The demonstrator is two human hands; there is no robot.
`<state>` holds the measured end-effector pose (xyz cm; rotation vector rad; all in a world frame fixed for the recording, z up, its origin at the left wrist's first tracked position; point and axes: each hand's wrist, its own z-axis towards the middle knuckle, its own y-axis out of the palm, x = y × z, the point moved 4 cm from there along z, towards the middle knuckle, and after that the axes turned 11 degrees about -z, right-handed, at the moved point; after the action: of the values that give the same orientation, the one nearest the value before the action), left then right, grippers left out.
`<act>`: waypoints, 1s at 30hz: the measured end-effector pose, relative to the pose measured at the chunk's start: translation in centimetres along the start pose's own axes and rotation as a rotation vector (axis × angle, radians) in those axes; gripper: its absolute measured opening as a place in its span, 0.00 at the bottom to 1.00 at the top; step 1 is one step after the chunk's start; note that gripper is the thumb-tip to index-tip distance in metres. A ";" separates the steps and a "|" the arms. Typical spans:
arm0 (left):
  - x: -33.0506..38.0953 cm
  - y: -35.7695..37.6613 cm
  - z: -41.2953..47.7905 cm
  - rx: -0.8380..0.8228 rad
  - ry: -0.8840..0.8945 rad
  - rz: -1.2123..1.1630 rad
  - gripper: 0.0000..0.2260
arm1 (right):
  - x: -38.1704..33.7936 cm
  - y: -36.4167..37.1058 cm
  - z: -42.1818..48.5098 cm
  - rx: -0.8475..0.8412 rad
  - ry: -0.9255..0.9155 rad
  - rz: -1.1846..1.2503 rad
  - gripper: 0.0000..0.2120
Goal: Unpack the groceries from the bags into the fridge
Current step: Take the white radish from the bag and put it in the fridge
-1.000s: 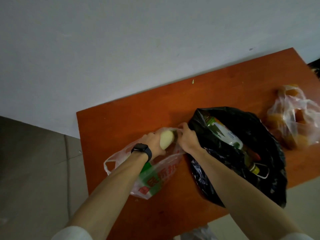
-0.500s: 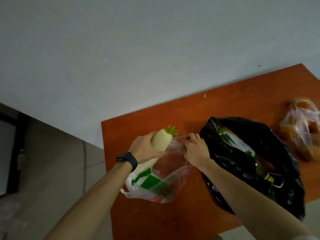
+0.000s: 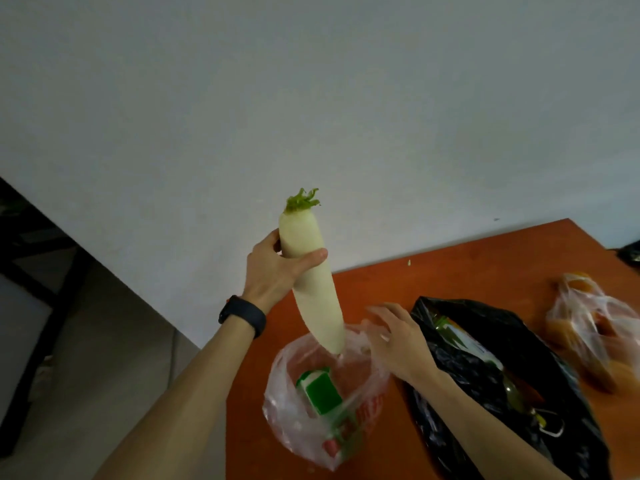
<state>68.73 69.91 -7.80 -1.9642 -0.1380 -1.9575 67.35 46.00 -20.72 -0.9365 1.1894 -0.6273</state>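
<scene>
A long white radish (image 3: 313, 282) with a green leafy top is held upright above the table, gripped near its top by my left hand (image 3: 277, 268). Its lower tip hangs just over the mouth of a clear plastic bag (image 3: 322, 407) printed in red and green. My right hand (image 3: 398, 337) hovers at the bag's rim with fingers spread; whether it touches the plastic is unclear. A black bag (image 3: 502, 386) to the right holds bottles and a green-labelled carton. The fridge is not in view.
The orange-brown table (image 3: 450, 268) stands against a pale wall. A clear bag of orange fruit (image 3: 595, 327) lies at the right. Tiled floor and a dark frame (image 3: 31, 271) are to the left of the table.
My left hand has lifted the radish up out of the clear bag until only its tip is at the mouth. My right hand has released the bag's rim and spread open.
</scene>
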 end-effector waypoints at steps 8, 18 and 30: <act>8.2 8.9 -2.0 -0.124 -0.054 -0.378 0.14 | -2.1 -13.9 -3.9 0.147 0.034 0.340 0.50; 16.2 33.2 -14.5 -0.598 -0.073 -0.479 0.21 | 11.2 -28.1 -18.4 0.437 0.284 0.033 0.51; 18.6 62.2 -47.1 -1.093 -0.140 -0.500 0.47 | 30.7 -40.8 -49.4 0.652 0.743 -0.177 0.49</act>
<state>44.64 -6.36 -2.31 -2.9494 0.5926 -2.4963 31.18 -13.02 -4.82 -0.2351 1.4049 -1.4828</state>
